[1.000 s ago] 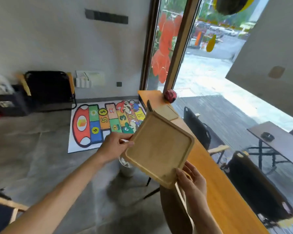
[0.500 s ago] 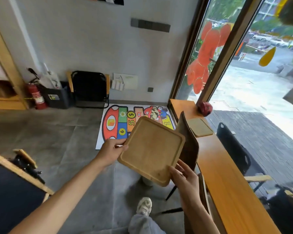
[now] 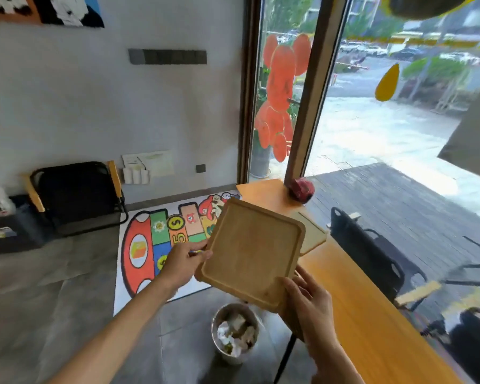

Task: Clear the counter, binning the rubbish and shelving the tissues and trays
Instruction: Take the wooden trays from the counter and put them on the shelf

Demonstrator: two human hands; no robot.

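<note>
Tray-clearing step in hand, judged from the hold: left hand (image 3: 184, 261) pinching the left edge of the wooden tray (image 3: 251, 252), fingers curled under it and thumb on the rim; tray lifted off and tilted, held in the air just off the near-left edge of the tabletop (image 3: 366, 309), above the floor and the bin (image 3: 235, 331). Bin standing on the floor under the tray's near corner, crumpled paper inside, so rubbish apparently already dropped. Right hand (image 3: 311, 303) at the tray's near-right corner, fingers fairly straight and spread, steadying the tray from beneath rather than gripping. Second tray (image 3: 312, 234) lying flat toward the far end of the tabletop, mostly masked by the held one. Red crumpled object (image 3: 302, 189) at the far edge by the window frame

Next move, as a guess: carrying the held tray to a shelf, or stacking it with the second one first. No shelf in view, no tissues in view. Underside grip of both hands hidden by the tray; nature of the red object unclear
</note>
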